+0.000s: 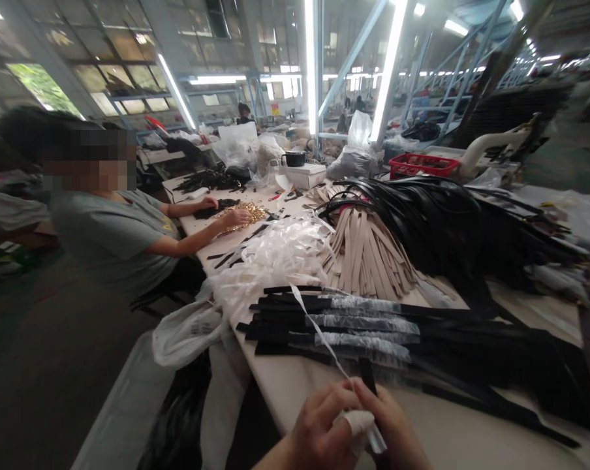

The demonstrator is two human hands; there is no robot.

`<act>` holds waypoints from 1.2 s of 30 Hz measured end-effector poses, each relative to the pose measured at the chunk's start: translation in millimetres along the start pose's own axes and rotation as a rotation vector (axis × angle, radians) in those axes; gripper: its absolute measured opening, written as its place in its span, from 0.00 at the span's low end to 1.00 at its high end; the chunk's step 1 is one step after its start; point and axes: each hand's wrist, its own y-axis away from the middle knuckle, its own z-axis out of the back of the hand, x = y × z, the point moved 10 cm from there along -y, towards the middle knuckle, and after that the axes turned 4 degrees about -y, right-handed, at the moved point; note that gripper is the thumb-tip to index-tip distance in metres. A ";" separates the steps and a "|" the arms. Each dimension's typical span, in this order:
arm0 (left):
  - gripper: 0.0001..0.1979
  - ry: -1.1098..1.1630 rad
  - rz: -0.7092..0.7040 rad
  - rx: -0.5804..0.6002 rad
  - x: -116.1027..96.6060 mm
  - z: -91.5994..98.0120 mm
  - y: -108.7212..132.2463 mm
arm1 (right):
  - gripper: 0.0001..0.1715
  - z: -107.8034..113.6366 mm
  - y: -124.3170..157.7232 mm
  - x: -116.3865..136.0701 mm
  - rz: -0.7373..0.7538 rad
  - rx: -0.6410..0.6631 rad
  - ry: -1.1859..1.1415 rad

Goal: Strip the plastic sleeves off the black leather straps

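Observation:
At the bottom of the view my left hand point(322, 427) and my right hand point(397, 431) are closed together around a black strap point(367, 377) and a thin clear plastic strip point(319, 333). The strip runs up and left from my fingers across a stack of black straps point(334, 323) partly wrapped in clear plastic. One finger of my left hand carries white tape. The strap's lower end is hidden between my hands.
A long white table point(295, 385) holds a fan of beige straps point(358, 248), a heap of black straps point(446, 222), loose plastic sleeves point(280, 251) and a red basket point(422, 164). A seated person in a grey shirt point(113, 235) works gold pieces point(241, 212) at left.

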 end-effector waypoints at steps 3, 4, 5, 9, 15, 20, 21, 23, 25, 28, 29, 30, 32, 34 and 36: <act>0.16 0.086 0.185 -0.070 6.2 -3.9 44.3 | 0.24 -16.5 11.7 -12.0 -0.147 0.047 -0.089; 0.14 0.152 0.302 -0.080 13.1 -4.6 56.6 | 0.23 -20.4 15.0 -15.7 -0.175 0.051 -0.112; 0.13 0.238 0.446 -0.093 22.5 -5.8 68.8 | 0.22 -23.4 18.0 -18.5 -0.190 0.056 -0.123; 0.18 0.703 1.049 -0.205 62.1 -24.7 116.5 | 0.20 -32.0 28.6 -21.6 -0.187 0.099 -0.087; 0.15 1.087 1.240 -0.181 86.9 -54.7 112.9 | 0.21 -48.8 44.2 -26.8 -0.223 0.166 -0.060; 0.11 1.105 1.254 -0.202 101.6 -62.0 111.1 | 0.24 -39.1 45.8 -36.5 -0.207 0.057 0.089; 0.11 1.089 1.257 -0.210 104.0 -63.0 112.3 | 0.24 -37.6 45.3 -37.1 -0.195 0.045 0.119; 0.10 1.061 1.260 -0.228 107.9 -64.5 114.2 | 0.25 -36.4 44.1 -36.4 -0.163 0.033 0.164; 0.09 1.055 1.257 -0.240 110.0 -65.6 113.7 | 0.25 -36.3 43.0 -34.6 -0.134 0.026 0.189; 0.10 1.072 1.238 -0.246 110.7 -65.0 109.2 | 0.24 -35.5 42.0 -34.7 -0.122 0.010 0.149; 0.10 1.080 1.231 -0.245 110.7 -64.4 107.5 | 0.24 -35.6 41.9 -37.0 -0.139 0.009 0.087; 0.10 1.085 1.225 -0.245 110.7 -63.5 106.3 | 0.23 -36.5 42.0 -40.2 -0.164 0.016 0.013; 0.09 1.076 1.209 -0.247 111.2 -60.5 104.5 | 0.23 -40.3 42.6 -47.0 -0.221 0.048 -0.129; 0.09 1.062 1.187 -0.234 111.2 -58.0 102.7 | 0.23 -45.0 43.3 -50.4 -0.256 0.094 -0.198; 0.10 1.076 1.170 -0.209 110.3 -57.8 100.8 | 0.23 -48.0 43.7 -50.6 -0.267 0.125 -0.231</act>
